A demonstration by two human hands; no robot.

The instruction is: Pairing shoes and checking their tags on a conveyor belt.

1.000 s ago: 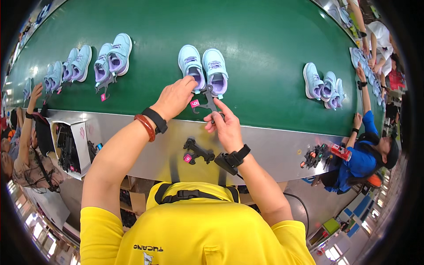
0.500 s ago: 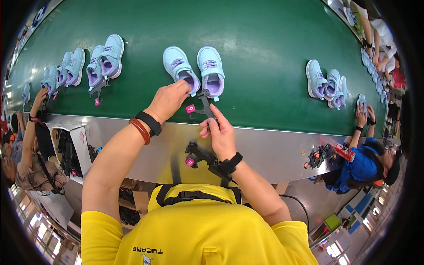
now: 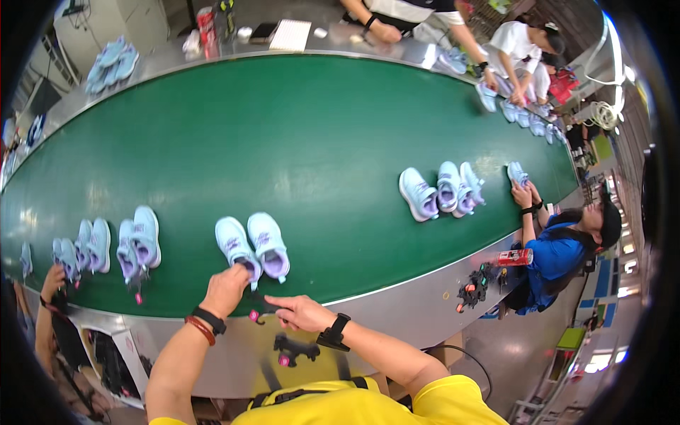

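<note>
In front of me on the green belt stand two light-blue children's sneakers with lilac linings, the left sneaker (image 3: pixel 233 238) and the right sneaker (image 3: pixel 268 242), toes pointing away. My left hand (image 3: pixel 228 289) is closed on the heel of the left one, its fingertips at the opening. Just beside it, my right hand (image 3: pixel 303 313) grips a black plastic shoe hanger (image 3: pixel 265 303) with a pink tag, near that heel. How far the hanger reaches into the shoe is hidden. Below, on the metal ledge, lies another black hanger (image 3: pixel 295 347) with a pink tag.
More blue sneakers (image 3: pixel 139 241) stand left, the nearest with a hanger attached. Another group (image 3: pixel 440 190) stands right. A co-worker in blue (image 3: pixel 556 262) handles a shoe; a red can (image 3: pixel 515 257) and hangers (image 3: pixel 473 287) lie nearby. Across the belt, people handle sneakers (image 3: pixel 520 113).
The view has tilted up and turned, so the belt's far side shows. My left hand stays on the left sneaker's heel. The hanger in my right hand now lies nearer that heel.
</note>
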